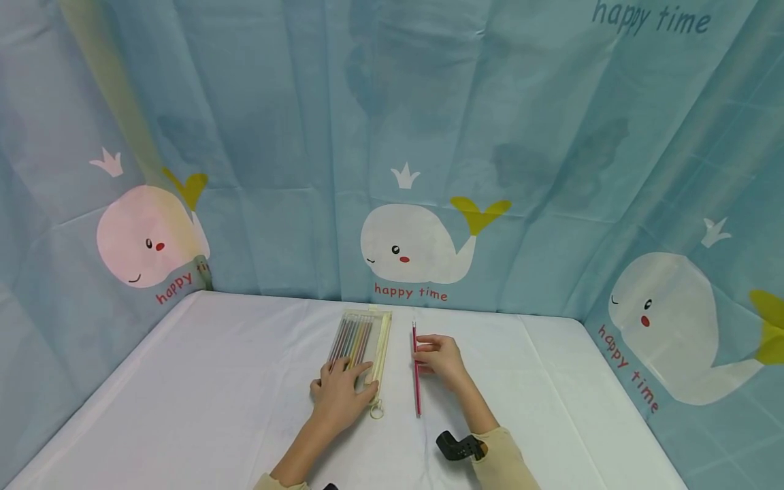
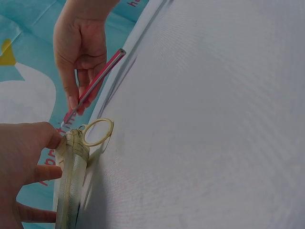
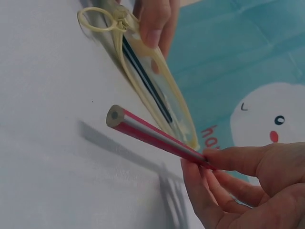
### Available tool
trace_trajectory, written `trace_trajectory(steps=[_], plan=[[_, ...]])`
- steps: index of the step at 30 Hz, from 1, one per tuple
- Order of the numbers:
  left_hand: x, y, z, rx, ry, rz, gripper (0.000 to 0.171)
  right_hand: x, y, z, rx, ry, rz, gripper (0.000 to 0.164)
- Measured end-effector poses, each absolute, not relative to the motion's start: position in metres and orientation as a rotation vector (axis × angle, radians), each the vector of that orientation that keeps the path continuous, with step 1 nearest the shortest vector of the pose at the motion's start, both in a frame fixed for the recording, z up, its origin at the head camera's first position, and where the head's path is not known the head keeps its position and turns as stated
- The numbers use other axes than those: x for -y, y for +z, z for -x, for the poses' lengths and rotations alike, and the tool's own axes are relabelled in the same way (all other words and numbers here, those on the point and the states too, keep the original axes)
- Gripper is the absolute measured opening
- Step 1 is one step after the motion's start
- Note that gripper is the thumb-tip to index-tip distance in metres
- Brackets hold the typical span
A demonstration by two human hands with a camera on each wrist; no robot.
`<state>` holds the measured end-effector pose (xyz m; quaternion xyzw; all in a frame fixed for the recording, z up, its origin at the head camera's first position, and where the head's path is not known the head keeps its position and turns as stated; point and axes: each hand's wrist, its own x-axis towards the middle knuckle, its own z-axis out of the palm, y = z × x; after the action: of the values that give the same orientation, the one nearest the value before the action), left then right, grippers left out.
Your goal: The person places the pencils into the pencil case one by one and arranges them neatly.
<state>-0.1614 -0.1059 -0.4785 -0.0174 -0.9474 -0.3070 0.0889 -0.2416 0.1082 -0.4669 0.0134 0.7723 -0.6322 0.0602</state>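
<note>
A clear pencil case (image 1: 383, 354) with a pale yellow zip edge lies on the table, several coloured pencils (image 1: 352, 333) side by side in it. My left hand (image 1: 343, 395) holds its near part, fingers spread across the top and thumb at the zip edge. That edge gapes in the right wrist view, with dark pencils (image 3: 145, 78) showing inside. To the right, my right hand (image 1: 442, 361) pinches a pink pencil with silver stripes (image 3: 152, 136) between thumb and fingers. Its flat, unsharpened end points towards me, and the white-tipped end points away.
A yellow ring (image 1: 376, 410) hangs from the case's near corner. White cloth covers the table (image 1: 539, 395). Behind and at both sides hangs a blue curtain (image 1: 275, 238) with whale prints. A black wrist device (image 1: 456, 447) sits at the right sleeve.
</note>
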Motion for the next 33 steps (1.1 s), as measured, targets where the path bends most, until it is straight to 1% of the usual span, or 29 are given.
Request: trace_trajectory(steps=[19,33], plan=[[0.105,-0.477,0.160,2.821,-0.897,0.040,0.041,-0.087,-0.466,0.252,-2.374,-1.821,0.028,0.036],[0.105,-0.475,0.160,2.838,-0.882,0.027,0.043,-0.070,-0.468,0.258,-2.309,-1.853,0.044,0.036]])
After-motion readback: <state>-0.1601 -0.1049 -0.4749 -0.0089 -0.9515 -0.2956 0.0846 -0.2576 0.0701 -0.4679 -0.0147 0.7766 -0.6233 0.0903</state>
